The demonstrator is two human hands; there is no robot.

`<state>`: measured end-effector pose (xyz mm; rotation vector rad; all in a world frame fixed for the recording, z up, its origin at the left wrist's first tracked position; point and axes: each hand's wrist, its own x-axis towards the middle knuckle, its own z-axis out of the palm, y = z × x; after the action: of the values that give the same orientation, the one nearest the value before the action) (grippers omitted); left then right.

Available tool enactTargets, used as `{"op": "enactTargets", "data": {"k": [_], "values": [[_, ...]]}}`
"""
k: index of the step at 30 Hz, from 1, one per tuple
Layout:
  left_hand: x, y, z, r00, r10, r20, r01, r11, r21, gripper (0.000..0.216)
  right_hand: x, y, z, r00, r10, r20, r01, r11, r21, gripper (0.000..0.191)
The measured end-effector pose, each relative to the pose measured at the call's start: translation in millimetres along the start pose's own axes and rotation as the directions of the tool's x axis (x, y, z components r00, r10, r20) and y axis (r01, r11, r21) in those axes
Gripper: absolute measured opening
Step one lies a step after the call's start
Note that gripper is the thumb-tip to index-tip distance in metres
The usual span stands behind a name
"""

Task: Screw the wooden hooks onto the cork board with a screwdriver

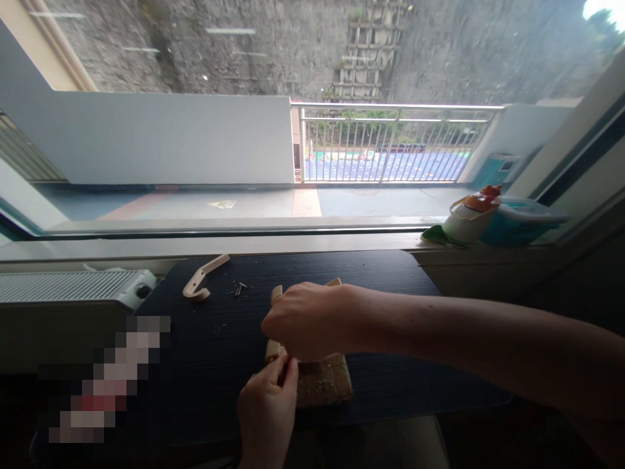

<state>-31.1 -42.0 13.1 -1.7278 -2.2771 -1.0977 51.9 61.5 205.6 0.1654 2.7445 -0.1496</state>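
Note:
My left hand comes up from the bottom edge, thumb and fingers pinched together at a pale wooden piece; what sits in the pinch is hidden. Just above it, my right hand is closed in a fist, covering most of that piece, and whatever it grips cannot be seen. Pale wooden ends show past the knuckles. Below the right hand lies a rough brown block. Farther left on the table rests a curved wooden hook with dark holes, beside several small screws.
The dark table stands against a window sill. A radiator is at the left. On the sill at right are a white bottle with an orange top and a teal container. Part of the lower left is pixelated.

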Motion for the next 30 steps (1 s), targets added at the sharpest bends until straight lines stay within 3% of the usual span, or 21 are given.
{"op": "enactTargets", "data": {"k": [6, 14, 21, 30], "values": [[-3, -1, 5, 0.999, 0.002, -0.055, -0.006, 0.997, -0.077, 0.025, 2, 7, 6, 0.999, -0.019, -0.043, 0.018, 1.000, -0.007, 0.013], [-4, -3, 10, 0.987, 0.062, -0.145, -0.071, 0.996, -0.056, 0.032, 4, 7, 5, 1.000, 0.013, -0.003, -0.013, 1.000, -0.008, 0.015], [-4, -1, 11, 0.979, 0.073, -0.189, -0.082, 0.996, -0.039, 0.034, 1, 6, 4, 0.991, 0.127, -0.039, -0.129, 0.991, -0.035, 0.014], [-2, 2, 9, 0.977, 0.075, -0.199, -0.080, 0.997, -0.017, 0.039, -1, -3, 3, 0.998, 0.057, -0.027, -0.059, 0.996, -0.060, 0.017]]}}
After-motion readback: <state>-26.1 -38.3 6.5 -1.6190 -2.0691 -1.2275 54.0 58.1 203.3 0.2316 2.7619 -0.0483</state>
